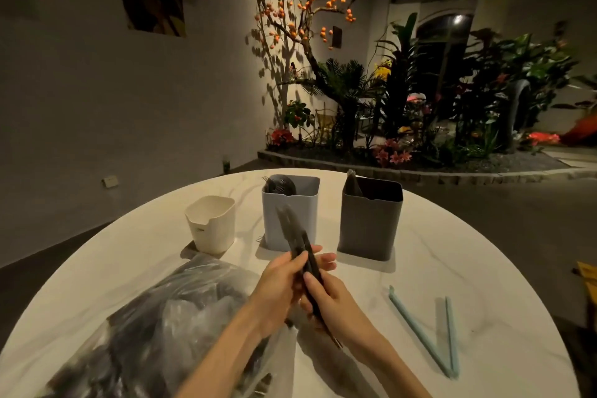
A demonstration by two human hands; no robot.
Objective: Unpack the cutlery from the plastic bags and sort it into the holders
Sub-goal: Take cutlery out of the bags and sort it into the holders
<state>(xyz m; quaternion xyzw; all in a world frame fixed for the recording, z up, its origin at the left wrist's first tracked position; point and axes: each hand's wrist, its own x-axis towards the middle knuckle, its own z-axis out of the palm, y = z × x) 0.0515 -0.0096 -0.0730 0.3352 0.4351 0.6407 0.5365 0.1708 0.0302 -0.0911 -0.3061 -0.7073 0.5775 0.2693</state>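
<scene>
Sorting step: left hand (284,281) and right hand (332,304) both grip a bundle of black knives (298,244) above the surface (452,268); next, probably dropping them into the grey holder (368,223).

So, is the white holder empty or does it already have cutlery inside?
Seemingly empty: the white holder shows only pale inner walls, with nothing above its rim. Its bottom is hidden.
</scene>
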